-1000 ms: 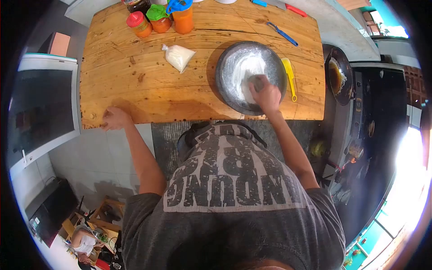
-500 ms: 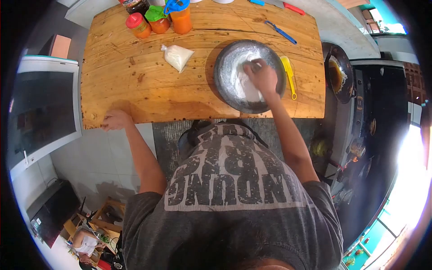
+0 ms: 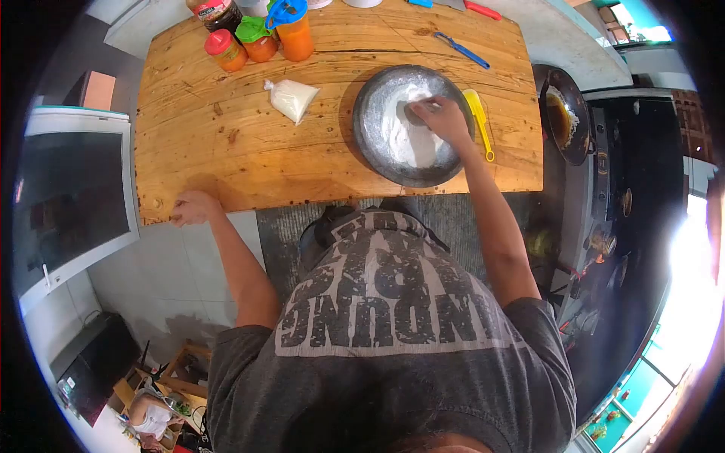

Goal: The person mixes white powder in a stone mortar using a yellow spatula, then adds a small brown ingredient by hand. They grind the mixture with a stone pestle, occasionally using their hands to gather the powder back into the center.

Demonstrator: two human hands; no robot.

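Note:
My right hand (image 3: pixel 444 121) is over a wide grey stone mortar (image 3: pixel 370 155) at the right of the wooden table. Its fingers are pinched together above white powder (image 3: pixel 423 143) spread in the bowl; a small dark shape shows at the fingertips, and I cannot make out what it is. At the table's front left edge, my left hand (image 3: pixel 195 208) rests with its fingers curled over the wood. Left of the mortar lies a tied plastic bag of white powder (image 3: pixel 292 100). A yellow plastic tool with a long handle (image 3: pixel 480 121) lies just right of the mortar.
Orange-filled containers (image 3: pixel 297 38) and a dark bottle (image 3: pixel 215 13) stand at the back left of the wooden table (image 3: pixel 226 158). A blue-handled peeler (image 3: pixel 464 51) and a red-handled knife (image 3: pixel 482 10) lie behind the mortar. A wok (image 3: pixel 563 117) sits beyond the right edge.
My right hand has shifted slightly within the mortar, and its fingers look a little more stretched. My left hand stays at the edge. The whole view has tilted slightly.

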